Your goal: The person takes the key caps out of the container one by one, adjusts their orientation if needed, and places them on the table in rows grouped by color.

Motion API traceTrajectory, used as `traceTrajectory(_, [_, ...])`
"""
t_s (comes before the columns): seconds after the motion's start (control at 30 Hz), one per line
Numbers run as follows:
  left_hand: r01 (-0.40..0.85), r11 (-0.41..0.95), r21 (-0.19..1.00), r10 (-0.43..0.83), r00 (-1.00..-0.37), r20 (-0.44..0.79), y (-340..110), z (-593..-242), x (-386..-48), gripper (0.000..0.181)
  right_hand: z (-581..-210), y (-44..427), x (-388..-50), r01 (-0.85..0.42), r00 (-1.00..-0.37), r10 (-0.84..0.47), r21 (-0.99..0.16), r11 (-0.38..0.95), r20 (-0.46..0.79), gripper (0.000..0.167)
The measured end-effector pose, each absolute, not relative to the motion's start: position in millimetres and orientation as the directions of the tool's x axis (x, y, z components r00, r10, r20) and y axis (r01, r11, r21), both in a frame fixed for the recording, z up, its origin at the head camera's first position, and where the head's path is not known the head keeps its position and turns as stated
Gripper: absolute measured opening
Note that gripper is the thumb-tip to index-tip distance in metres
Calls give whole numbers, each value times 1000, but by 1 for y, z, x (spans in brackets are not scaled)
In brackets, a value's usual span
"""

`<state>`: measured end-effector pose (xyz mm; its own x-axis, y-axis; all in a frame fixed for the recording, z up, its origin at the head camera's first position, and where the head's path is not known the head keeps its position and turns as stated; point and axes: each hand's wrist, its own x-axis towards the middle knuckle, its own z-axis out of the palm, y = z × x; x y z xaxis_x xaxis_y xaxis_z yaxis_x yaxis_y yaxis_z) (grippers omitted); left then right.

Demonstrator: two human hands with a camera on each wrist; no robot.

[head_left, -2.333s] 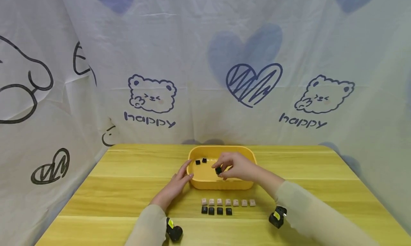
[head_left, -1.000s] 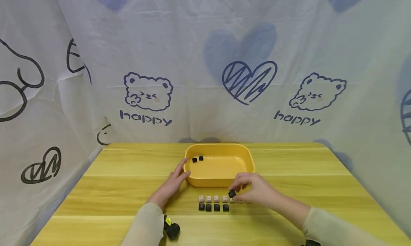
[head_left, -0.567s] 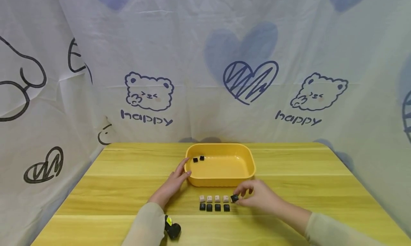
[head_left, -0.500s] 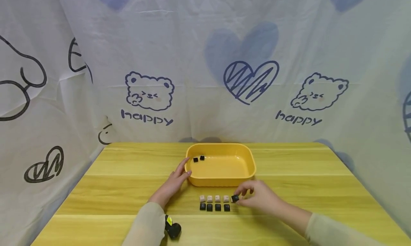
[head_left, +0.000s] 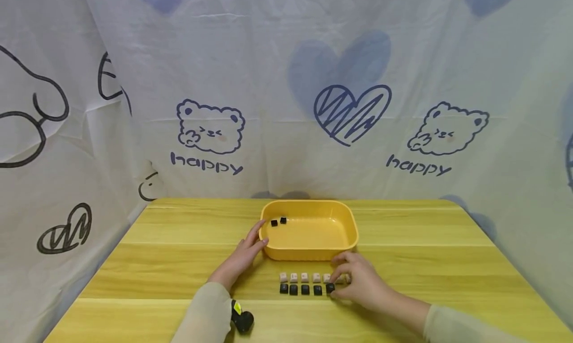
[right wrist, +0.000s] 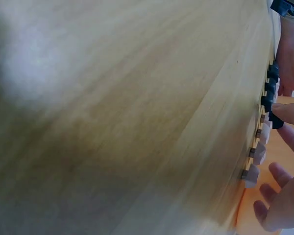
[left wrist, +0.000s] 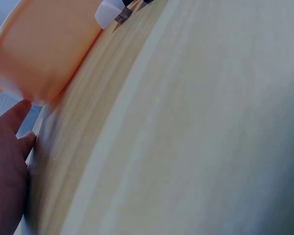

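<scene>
A black keycap [head_left: 330, 288] is pinched between the thumb and index finger of my right hand [head_left: 364, 286]. It stands at the right end of a front row of black keycaps [head_left: 305, 290]. In the right wrist view the held keycap [right wrist: 276, 120] sits under the thumb tip. Behind lies a row of pale keycaps [head_left: 304, 277], its right end partly hidden by my fingers. My left hand [head_left: 241, 258] rests against the left side of a yellow tray [head_left: 309, 255], its fingers fairly straight. Two black keycaps [head_left: 274, 223] lie inside the tray at its left.
The wooden table [head_left: 179, 268] reaches back to a hanging cloth [head_left: 277, 149] printed with bears and hearts. A black wrist device [head_left: 243, 320] sits at the left sleeve's cuff.
My right hand has carried a black keycap out of the tray, over the pale row, and down to the right end of the black row. My left hand has stayed at the tray.
</scene>
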<state>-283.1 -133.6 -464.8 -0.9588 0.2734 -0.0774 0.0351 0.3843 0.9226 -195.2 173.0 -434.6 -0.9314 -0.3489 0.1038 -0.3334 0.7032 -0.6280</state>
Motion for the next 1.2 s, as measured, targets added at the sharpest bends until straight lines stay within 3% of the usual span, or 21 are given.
traceTrajectory(1.2, [37,399,916,271,-959,-79,-133,-471,-289,60,-441,174,-196,-359,-924,-359,-638,682,136,23])
